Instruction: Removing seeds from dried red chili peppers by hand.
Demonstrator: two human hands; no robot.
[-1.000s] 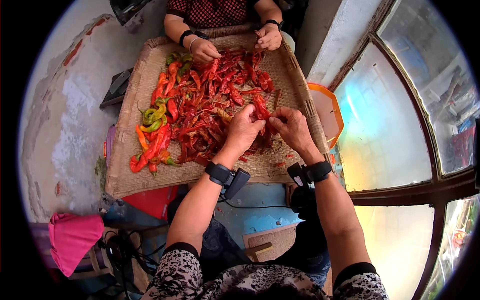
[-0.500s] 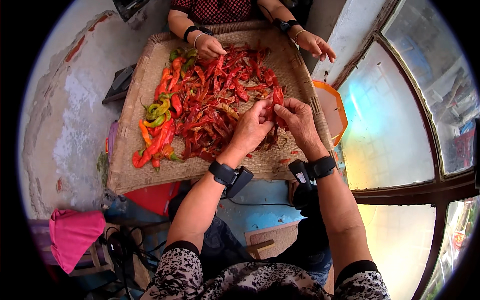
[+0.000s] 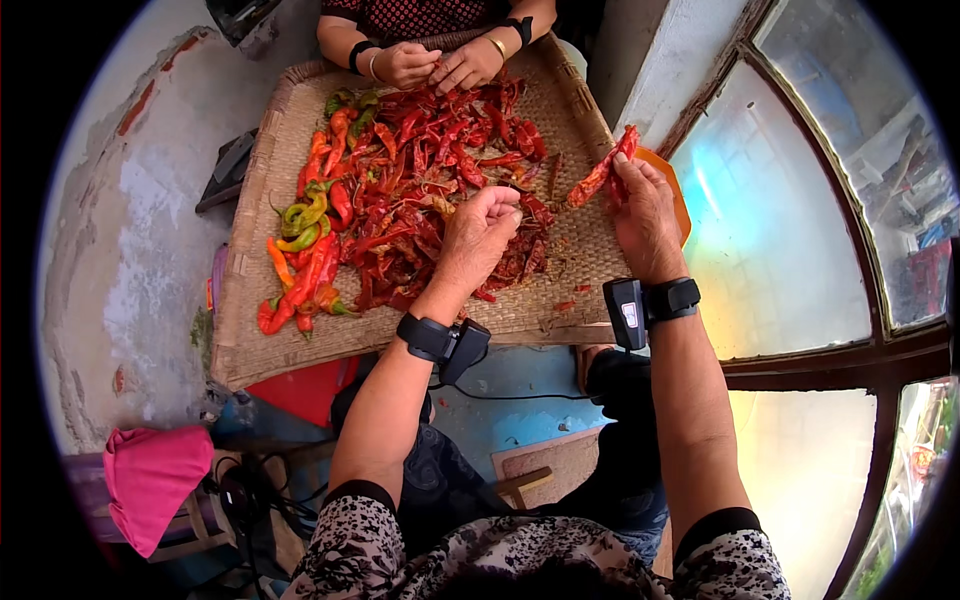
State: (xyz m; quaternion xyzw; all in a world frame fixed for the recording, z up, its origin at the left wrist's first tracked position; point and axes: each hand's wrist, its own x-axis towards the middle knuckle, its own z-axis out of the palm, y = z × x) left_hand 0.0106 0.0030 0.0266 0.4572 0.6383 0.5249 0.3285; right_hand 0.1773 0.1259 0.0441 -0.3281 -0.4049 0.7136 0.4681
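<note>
My right hand (image 3: 650,220) is closed on a wrinkled dried red chili pepper (image 3: 597,178), held tilted over the right rim of a woven tray (image 3: 238,325). A second red piece shows under its fingers. Over the heap of dried red chilies (image 3: 400,215), my left hand (image 3: 474,240) has its fingers curled and thumb pinched in; what they hold, if anything, is too small to make out. Green and orange-red fresh peppers (image 3: 303,270) lie along the tray's left side.
Across the tray, a co-worker's two hands (image 3: 440,68) work close together at the far edge of the heap. Past the right rim stands an orange-rimmed container (image 3: 677,190), beside a framed window (image 3: 780,220). A pink cloth (image 3: 157,480) hangs at lower left.
My hands have parted: the right went right with the chili to the tray's rim, while the left drew back slightly left. The co-worker's outstretched hand came in beside the other.
</note>
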